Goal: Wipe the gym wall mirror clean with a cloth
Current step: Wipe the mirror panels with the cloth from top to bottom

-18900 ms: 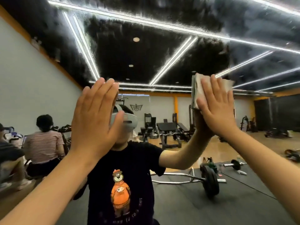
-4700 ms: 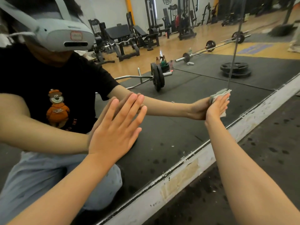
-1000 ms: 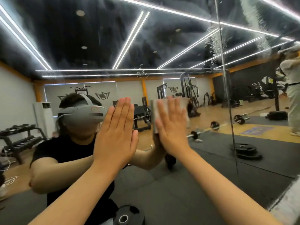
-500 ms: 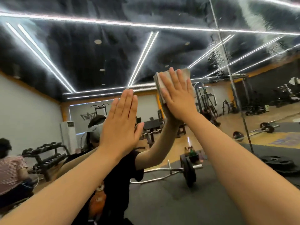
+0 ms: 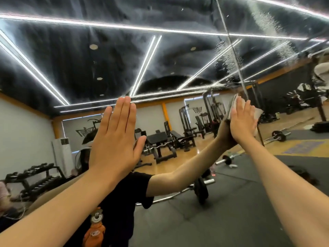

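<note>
The wall mirror [image 5: 110,61] fills the whole view and reflects the gym and my own body. My right hand [image 5: 243,122] presses a folded white cloth [image 5: 257,112] flat against the glass, right beside the vertical seam [image 5: 238,68] between two mirror panels. Only the cloth's edges show around my palm. My left hand [image 5: 115,139] lies flat on the glass with straight fingers and holds nothing. Patches of spray droplets [image 5: 226,56] and hazy smears sit on the glass above the cloth.
A second droplet streak [image 5: 272,27] runs across the upper right panel. The reflection shows benches, a dumbbell rack [image 5: 33,177], barbells and black floor mats behind me. A person in white appears at the far right edge [image 5: 322,72].
My right hand has slid the cloth to the right and somewhat down, up to the panel seam. My left hand has stayed flat on the glass as my view shifted.
</note>
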A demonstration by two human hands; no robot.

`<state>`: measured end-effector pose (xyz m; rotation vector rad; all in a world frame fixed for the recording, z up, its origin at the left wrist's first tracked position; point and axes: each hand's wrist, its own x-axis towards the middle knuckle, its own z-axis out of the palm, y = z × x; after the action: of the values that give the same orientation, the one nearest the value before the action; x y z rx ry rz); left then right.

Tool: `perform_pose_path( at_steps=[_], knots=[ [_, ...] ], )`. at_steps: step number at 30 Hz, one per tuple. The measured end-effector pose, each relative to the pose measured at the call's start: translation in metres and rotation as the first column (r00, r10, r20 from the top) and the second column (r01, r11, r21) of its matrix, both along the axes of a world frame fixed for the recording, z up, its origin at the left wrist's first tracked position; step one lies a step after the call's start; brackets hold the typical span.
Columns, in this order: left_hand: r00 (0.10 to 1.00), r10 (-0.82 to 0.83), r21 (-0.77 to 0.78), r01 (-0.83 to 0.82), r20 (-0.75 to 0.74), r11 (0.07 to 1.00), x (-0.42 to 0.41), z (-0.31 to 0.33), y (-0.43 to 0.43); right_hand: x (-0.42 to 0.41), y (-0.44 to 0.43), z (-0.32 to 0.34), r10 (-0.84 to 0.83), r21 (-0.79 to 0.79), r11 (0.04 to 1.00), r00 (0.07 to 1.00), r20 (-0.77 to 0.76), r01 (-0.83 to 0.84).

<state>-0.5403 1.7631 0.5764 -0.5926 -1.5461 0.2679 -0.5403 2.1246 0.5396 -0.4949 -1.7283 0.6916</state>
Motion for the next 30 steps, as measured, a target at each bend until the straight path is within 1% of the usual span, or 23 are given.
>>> perform_pose_path(
  at_steps=[2,4,5,8,10,11,13,14,15,17,19,21,24,28,30],
  knots=[
    [1.0,-0.02,0.006,0.02,0.003,1.0,0.001,0.0,0.0,-0.002,-0.035,-0.003,0.018,0.091,0.996,1.0,-0.018,-0.017],
    [0.999,-0.044,0.019,0.044,0.008,0.999,0.002,-0.002,-0.001,-0.001,-0.082,-0.001,0.106,0.274,0.957,0.994,-0.03,-0.094],
    [0.998,-0.06,0.029,0.06,0.01,0.998,0.003,-0.003,-0.001,0.001,-0.109,0.004,0.141,0.385,0.915,0.99,-0.028,-0.12],
    [0.995,-0.1,0.087,0.099,0.015,0.991,0.008,-0.004,-0.001,0.004,-0.187,0.031,0.178,0.694,0.712,0.984,-0.028,-0.109],
    [0.996,-0.092,0.168,0.091,0.003,0.982,0.011,-0.004,-0.002,0.004,-0.222,0.055,0.21,0.808,0.583,0.976,-0.057,-0.078],
    [0.997,-0.081,0.202,0.08,0.0,0.976,0.012,-0.004,-0.002,0.005,-0.231,0.069,0.227,0.84,0.538,0.972,-0.069,-0.066],
    [0.998,-0.062,0.211,0.06,0.0,0.976,0.012,-0.004,-0.001,0.005,-0.231,0.106,0.224,0.869,0.492,0.972,-0.066,-0.054],
    [0.998,-0.058,0.202,0.056,0.004,0.978,0.011,-0.005,-0.001,0.006,-0.226,0.129,0.216,0.863,0.501,0.975,-0.049,-0.067],
    [0.998,-0.055,0.196,0.051,0.014,0.979,0.011,-0.005,-0.001,0.007,-0.218,0.152,0.212,0.839,0.536,0.977,-0.03,-0.091],
    [0.998,-0.055,0.197,0.047,0.037,0.979,0.01,-0.005,-0.001,0.01,-0.201,0.189,0.2,0.754,0.644,0.98,-0.007,-0.126],
    [0.997,-0.064,0.197,0.055,0.041,0.979,0.008,-0.005,-0.002,0.008,-0.191,0.204,0.179,0.692,0.711,0.984,-0.003,-0.127],
    [0.997,-0.068,0.199,0.059,0.037,0.978,0.007,-0.005,-0.003,0.007,-0.193,0.2,0.175,0.683,0.722,0.984,-0.024,-0.112],
    [0.997,-0.08,0.228,0.074,0.015,0.971,0.007,-0.005,-0.003,0.005,-0.202,0.165,0.182,0.712,0.695,0.982,-0.047,-0.095],
    [0.995,-0.104,0.272,0.099,0.004,0.957,0.009,-0.006,-0.002,0.001,-0.22,0.092,0.2,0.812,0.582,0.976,-0.084,-0.05],
    [0.993,-0.118,0.318,0.11,0.007,0.942,0.01,-0.006,-0.001,-0.002,-0.23,0.076,0.193,0.84,0.542,0.977,-0.088,-0.031]
  ],
)
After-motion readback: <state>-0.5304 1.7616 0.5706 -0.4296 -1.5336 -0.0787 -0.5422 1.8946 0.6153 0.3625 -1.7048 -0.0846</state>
